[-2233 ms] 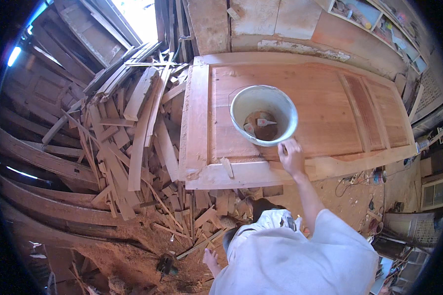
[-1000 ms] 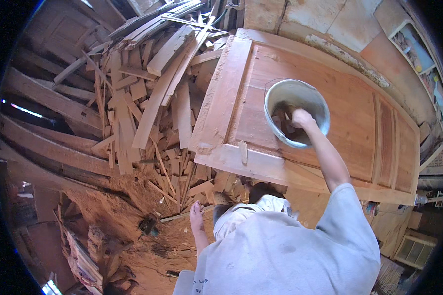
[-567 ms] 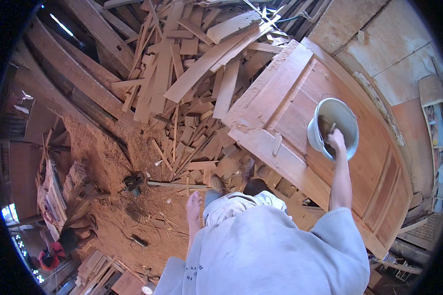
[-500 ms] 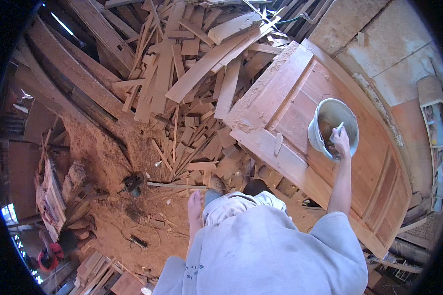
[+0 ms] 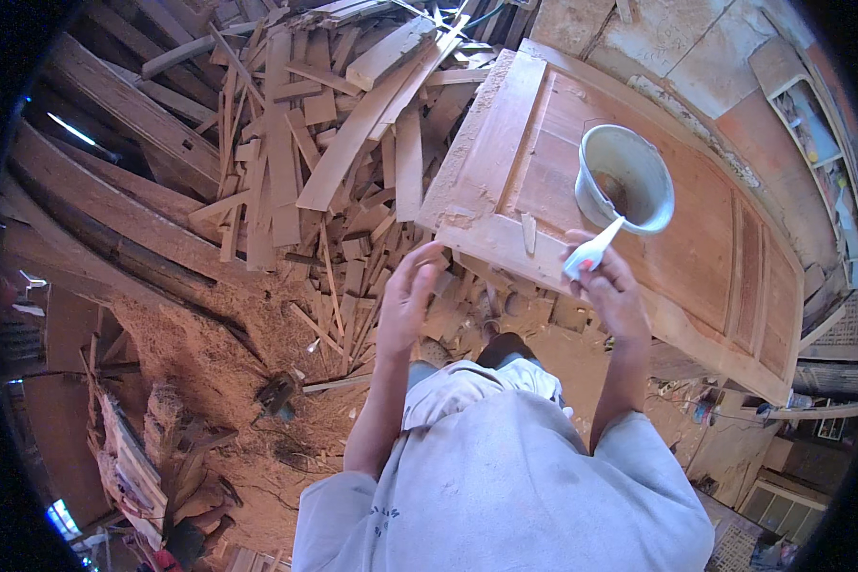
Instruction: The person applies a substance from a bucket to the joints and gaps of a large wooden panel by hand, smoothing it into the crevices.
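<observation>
My right hand [image 5: 615, 296] is closed around a small white bottle [image 5: 596, 250] with a tapered tip and a red patch on its side. The tip points up and right, just below the rim of a pale grey bucket [image 5: 593, 198]. That bucket stands on a panelled wooden door [image 5: 701, 272], and some brown matter shows on its inside. Off the door's near left corner, my left hand [image 5: 410, 296] is raised, fingers apart and holding nothing. A short wood chip [image 5: 528, 234] lies on the door's frame, left of my right hand.
Offcuts and boards [image 5: 353, 176] are heaped beyond my left hand. Long curved timbers [image 5: 133, 205] run along the left. Sawdust [image 5: 176, 329] covers the ground, where a dark power tool [image 5: 276, 396] lies. A pale shelf unit [image 5: 810, 124] holding small items stands at far right.
My right hand has come out of the bucket toward me, with the white bottle now in plain view. My left hand has risen from beside my leg. The view has shifted somewhat.
</observation>
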A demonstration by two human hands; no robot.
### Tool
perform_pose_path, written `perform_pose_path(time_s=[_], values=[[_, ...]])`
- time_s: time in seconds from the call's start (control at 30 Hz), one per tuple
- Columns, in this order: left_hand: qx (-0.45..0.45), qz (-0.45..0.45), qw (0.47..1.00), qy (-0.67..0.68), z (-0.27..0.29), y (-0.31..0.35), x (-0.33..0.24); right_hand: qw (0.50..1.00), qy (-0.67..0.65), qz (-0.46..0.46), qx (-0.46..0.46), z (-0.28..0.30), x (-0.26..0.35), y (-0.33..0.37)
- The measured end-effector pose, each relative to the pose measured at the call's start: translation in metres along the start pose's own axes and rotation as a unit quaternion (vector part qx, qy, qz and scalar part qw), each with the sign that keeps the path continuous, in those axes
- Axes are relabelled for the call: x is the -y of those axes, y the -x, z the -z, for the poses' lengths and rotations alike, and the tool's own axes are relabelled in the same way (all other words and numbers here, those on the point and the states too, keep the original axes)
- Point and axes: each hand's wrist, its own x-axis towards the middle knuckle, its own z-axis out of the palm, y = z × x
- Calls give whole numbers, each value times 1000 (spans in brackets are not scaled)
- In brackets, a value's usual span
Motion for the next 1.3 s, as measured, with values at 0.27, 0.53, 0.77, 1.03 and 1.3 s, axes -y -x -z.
perform_pose_path(time_s=[0.27, 0.53, 0.77, 1.03, 1.3], values=[[152, 11, 988, -5, -39, 16, -37, 971, -108, -163, 137, -83, -41, 29], [-17, -16, 996, 82, -50, 46, -13, 998, 14, -35, 43, -140, -64, 29], [-140, -94, 983, 69, -56, 38, -11, 990, 114, -16, 78, -140, -49, 3], [-173, -8, 939, 296, -79, 9, -16, 965, 177, 124, 152, -105, -21, -32], [-313, -28, 875, 368, -95, -28, -27, 960, 110, 75, 246, -52, -30, -64]])
